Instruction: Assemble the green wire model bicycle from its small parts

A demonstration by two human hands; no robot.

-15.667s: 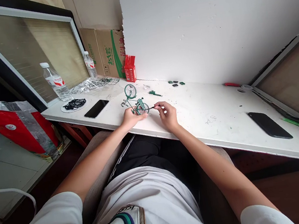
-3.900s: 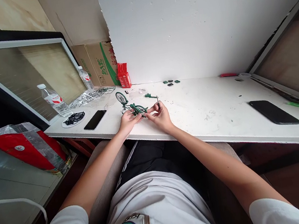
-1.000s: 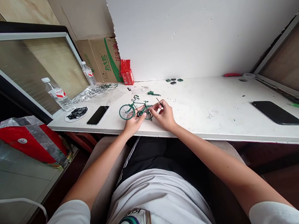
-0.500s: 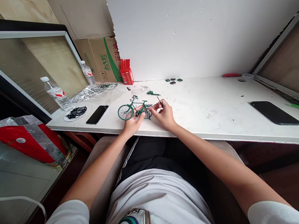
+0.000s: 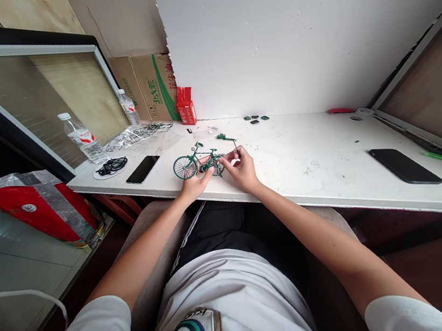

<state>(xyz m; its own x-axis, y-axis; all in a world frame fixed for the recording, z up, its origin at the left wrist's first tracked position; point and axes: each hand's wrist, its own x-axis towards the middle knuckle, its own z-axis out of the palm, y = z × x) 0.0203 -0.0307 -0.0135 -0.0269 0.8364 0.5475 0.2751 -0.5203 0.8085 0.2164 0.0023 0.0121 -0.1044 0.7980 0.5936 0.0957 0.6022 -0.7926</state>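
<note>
A small green model bicycle [image 5: 184, 167] stands upright over the white table, its front wheel to the left. My left hand [image 5: 194, 185] is closed around its lower middle, fingers behind the frame and thumb near the pedals. At the rear wheel, my right hand [image 5: 242, 169] has thumb and index finger pinched together, touching or very close to the wheel. A thin rod-like tool [image 5: 236, 146] with a dark handle is tucked in the same hand, its tip pointing up. Just behind lies a loose green part [image 5: 225, 137].
A black phone [image 5: 143, 170] and a plate of black tangled pieces [image 5: 111, 175] lie to the left, near water bottles [image 5: 84, 140]. Small dark green pieces [image 5: 255, 122] sit by the wall. Another phone [image 5: 405, 166] is at right. A red box [image 5: 186, 110] stands behind.
Almost nothing differs. The tool in my right hand stands slightly more upright, and the whole view has shifted a little. Both hands keep their places on the bicycle.
</note>
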